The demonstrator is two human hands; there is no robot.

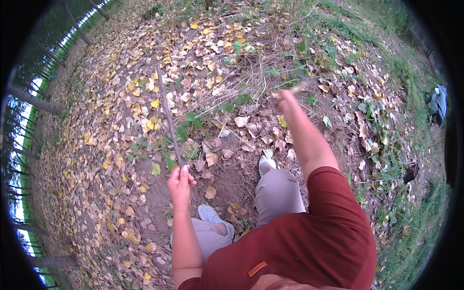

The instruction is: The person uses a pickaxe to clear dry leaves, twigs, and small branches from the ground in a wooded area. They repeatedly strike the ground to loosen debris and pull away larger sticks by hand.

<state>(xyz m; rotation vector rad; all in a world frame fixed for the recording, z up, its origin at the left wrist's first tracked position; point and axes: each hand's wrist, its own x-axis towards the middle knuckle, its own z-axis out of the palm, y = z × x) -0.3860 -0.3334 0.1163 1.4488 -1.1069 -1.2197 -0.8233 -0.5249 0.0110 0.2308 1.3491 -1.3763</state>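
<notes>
My left hand (181,182) is closed around the lower end of a long, thin, bare stick (166,108), which points up and away over the leaves. My right arm reaches far forward. At its end, my right hand (285,100) grips a short, pale, handle-like object (301,86). Motion smears that object, and a greyish part shows at its far end; I cannot make out its kind. The right hand is near dry grass stems and low green weeds, well apart from the stick.
Yellow and brown fallen leaves (111,140) cover the bare soil. Dry stalks (253,77) rise ahead of me. My shoes (212,215) stand on the ground. Tree trunks (36,100) line the left, and a blue bag-like item (438,104) is at far right.
</notes>
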